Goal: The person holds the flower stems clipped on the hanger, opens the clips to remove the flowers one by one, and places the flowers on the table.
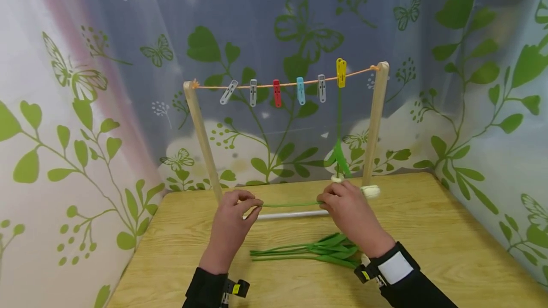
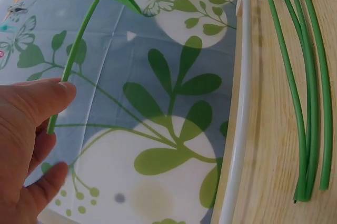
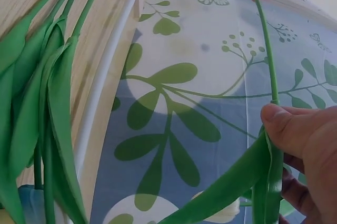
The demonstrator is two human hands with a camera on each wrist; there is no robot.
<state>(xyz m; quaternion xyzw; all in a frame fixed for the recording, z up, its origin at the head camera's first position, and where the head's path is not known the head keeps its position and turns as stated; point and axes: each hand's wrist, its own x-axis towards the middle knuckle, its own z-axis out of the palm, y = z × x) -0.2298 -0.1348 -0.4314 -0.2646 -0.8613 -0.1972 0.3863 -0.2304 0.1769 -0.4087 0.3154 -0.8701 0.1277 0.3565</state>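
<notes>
A white artificial tulip [image 1: 370, 191] lies level across both hands, its green stem running between them. My left hand [image 1: 233, 217] pinches the stem's bare end between thumb and fingertip. Near the leaves, my right hand [image 1: 353, 213] grips the same stem; in the right wrist view its thumb presses just above the green leaves [image 3: 231, 174]. Another tulip [image 1: 339, 151] hangs bloom-down from a yellow clothespin [image 1: 341, 72] on the orange cord [image 1: 288, 84]. Several more tulips [image 1: 304, 251] lie on the table below the hands, their blooms mostly hidden by the right wrist.
Grey, red and blue clothespins [image 1: 301, 91] hang along the cord. Two wooden posts [image 1: 374, 122] carry it, with a white bar [image 1: 291, 214] low between them. The wooden table [image 1: 171, 241] meets a leaf-patterned curtain [image 1: 265, 23] behind.
</notes>
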